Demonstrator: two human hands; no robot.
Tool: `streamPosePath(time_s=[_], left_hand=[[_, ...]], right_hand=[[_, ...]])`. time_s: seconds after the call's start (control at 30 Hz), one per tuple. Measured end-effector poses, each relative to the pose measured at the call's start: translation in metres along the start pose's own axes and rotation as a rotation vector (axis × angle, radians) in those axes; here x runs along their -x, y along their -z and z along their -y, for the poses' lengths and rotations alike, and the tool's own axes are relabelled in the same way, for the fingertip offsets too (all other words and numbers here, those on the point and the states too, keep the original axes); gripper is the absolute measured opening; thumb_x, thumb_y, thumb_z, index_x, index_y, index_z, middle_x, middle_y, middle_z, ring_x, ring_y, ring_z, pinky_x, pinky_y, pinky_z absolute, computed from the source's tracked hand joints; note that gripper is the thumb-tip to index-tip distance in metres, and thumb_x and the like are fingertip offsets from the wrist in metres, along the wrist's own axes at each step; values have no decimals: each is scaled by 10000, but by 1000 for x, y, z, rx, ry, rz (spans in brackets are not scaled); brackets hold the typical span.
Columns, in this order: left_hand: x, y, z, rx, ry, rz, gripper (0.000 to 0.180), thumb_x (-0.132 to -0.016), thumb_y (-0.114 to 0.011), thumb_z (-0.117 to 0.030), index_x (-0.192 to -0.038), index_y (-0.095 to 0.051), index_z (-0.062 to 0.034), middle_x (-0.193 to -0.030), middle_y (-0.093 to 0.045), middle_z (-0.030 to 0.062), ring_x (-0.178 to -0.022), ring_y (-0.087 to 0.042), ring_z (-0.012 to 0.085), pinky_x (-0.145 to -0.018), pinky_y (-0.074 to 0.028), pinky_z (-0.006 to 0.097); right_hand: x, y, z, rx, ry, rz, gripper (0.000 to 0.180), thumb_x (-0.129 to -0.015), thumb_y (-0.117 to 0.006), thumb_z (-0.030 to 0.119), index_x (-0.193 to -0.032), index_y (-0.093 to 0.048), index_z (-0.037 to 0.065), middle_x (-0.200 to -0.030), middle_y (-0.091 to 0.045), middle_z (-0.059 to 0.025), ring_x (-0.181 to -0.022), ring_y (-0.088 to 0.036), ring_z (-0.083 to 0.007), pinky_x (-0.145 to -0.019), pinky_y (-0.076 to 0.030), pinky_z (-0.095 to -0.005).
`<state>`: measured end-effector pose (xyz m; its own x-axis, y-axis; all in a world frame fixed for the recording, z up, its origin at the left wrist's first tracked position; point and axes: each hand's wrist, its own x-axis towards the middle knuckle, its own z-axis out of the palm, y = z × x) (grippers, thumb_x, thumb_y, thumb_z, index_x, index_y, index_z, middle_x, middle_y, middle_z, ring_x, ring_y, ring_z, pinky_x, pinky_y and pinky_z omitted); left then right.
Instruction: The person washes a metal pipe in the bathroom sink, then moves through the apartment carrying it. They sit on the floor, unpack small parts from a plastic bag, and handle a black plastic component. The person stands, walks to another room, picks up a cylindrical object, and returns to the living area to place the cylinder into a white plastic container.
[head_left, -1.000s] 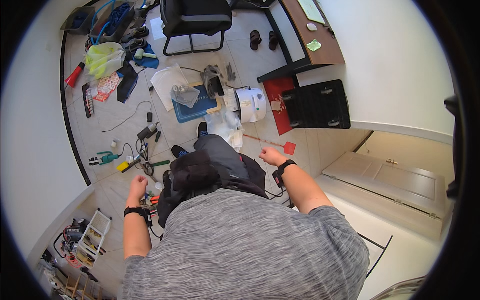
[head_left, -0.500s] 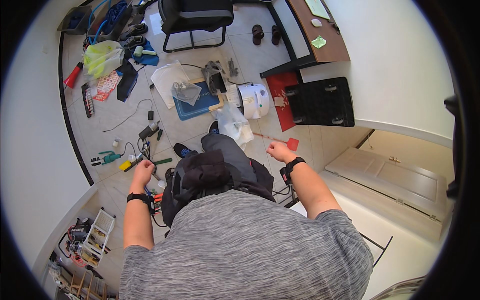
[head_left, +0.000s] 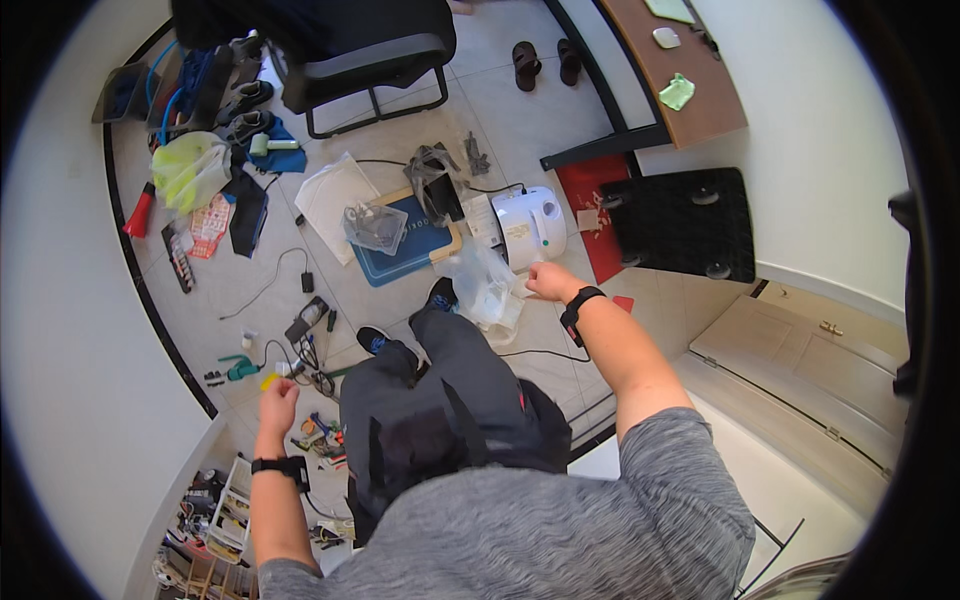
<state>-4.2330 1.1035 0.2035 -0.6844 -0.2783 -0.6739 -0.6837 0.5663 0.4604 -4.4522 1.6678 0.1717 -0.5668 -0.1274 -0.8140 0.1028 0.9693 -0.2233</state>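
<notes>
My left hand (head_left: 278,402) hangs over the tools at the left, its fingers curled closed with nothing showing in them. A small yellow thing (head_left: 269,382) appears right at its fingertips, seemingly on the floor beyond. Farther right, my right hand (head_left: 552,283) has its fingers closed together; whatever they may hold is too small to make out. Just left of it lies a clear plastic bag (head_left: 485,285); whether the fingers touch it I cannot tell. Beyond stands a white rounded appliance (head_left: 530,225) with a black cord. A blue board (head_left: 395,262) carries a clear plastic container (head_left: 376,228).
A black chair (head_left: 375,65) stands ahead, with dark slippers (head_left: 526,66) to its right. A black wheeled platform (head_left: 685,225) leans by the brown desk (head_left: 700,95). Cords, a green-handled tool (head_left: 238,368) and a white tool rack (head_left: 232,510) line the left.
My body has moved forward, so the chair and appliance look nearer. My right hand has come up beside the plastic bag. My left hand appears lower, still closed.
</notes>
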Motion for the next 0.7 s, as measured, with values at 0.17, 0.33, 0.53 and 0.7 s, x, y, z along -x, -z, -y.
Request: streamPosePath(time_s=[0.17, 0.33, 0.53, 0.7], left_hand=[[-26, -65, -9, 104, 248, 286, 307, -804, -682, -202, -1035, -604, -15, -936, -646, 138, -828, -617, 221, -742, -494, 330], [-40, -116, 11, -67, 131, 563, 829, -631, -830, -378, -1306, -472, -55, -1313, -451, 228, -1222, -449, 350, -1015, -389, 415], [-70, -142, 27, -151, 136, 471, 1009, -543, -875, -414, -1362, -408, -54, -1424, -236, 317, -1311, -315, 433, -1080, -310, 443], [-81, -144, 28, -170, 176, 398, 998, -516, -888, -393, -1331, -428, -48, -1422, -252, 286, -1302, -304, 439, -1064, -315, 467]], right_hand=[[-120, -22, -9, 35, -1, 64, 270, -786, -614, 267, -969, -621, 69, -979, -659, -143, -942, -611, -322, -825, -479, -416], [-239, -61, -3, -57, 60, -60, 396, -787, -629, 282, -1090, -550, 41, -1047, -629, -194, -992, -590, -357, -853, -471, -429], [-382, -90, 13, -348, -10, -227, 577, -759, -687, 289, -1214, -490, -8, -1162, -575, -236, -1099, -538, -381, -931, -437, -423], [-473, -100, 31, -737, 28, -548, 802, -743, -720, 287, -1375, -339, -29, -1255, -515, -275, -1167, -506, -382, -978, -406, -404]])
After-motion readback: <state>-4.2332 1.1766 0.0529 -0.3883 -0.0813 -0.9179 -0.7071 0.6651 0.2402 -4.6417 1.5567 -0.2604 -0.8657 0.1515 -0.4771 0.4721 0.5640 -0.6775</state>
